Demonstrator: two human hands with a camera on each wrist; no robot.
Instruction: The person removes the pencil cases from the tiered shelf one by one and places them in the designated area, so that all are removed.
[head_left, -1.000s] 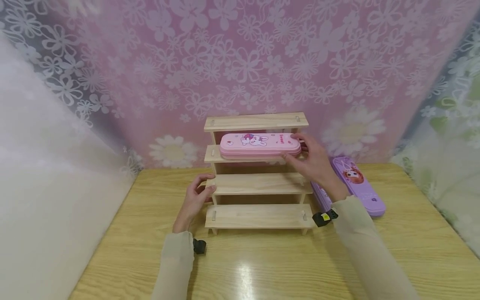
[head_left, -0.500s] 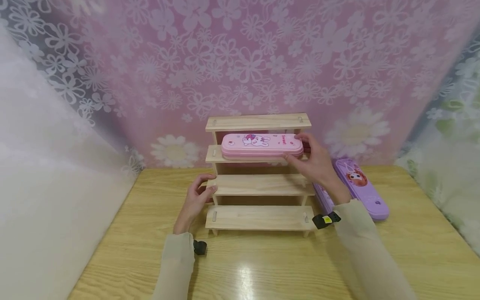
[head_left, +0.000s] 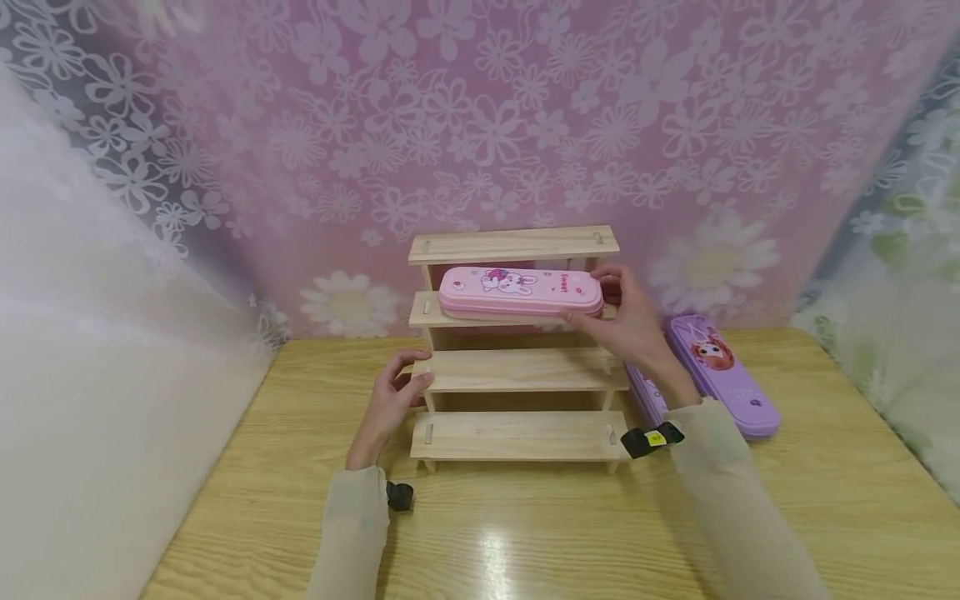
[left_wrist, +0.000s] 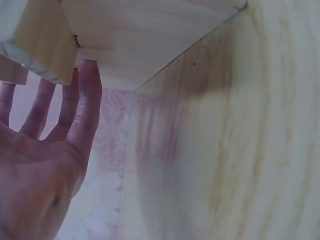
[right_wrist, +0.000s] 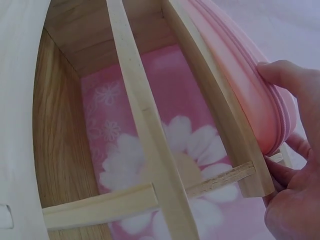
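Note:
A pink zippered pencil case (head_left: 517,293) with a bunny print and the word Sweet lies lengthwise on the third step up of a wooden tiered shelf (head_left: 517,435). My right hand (head_left: 630,321) grips its right end, thumb on the near side and fingers round the back. In the right wrist view, the thumb presses at the zipper of the pencil case (right_wrist: 250,75). My left hand (head_left: 392,396) holds the left end of the second step, thumb in front and fingers behind. The left wrist view has the left hand's fingers (left_wrist: 87,107) reaching up beside the wooden boards.
Two purple pencil cases lie on the table right of the shelf; the outer one (head_left: 723,379) shows a cartoon girl, and the inner one (head_left: 647,396) is partly hidden by my right arm. A pink floral backdrop (head_left: 495,125) rises close behind the shelf.
The view shifts slightly. The pink pencil case stays on the same step in my right hand's grip, and my left hand stays at the shelf's left side.

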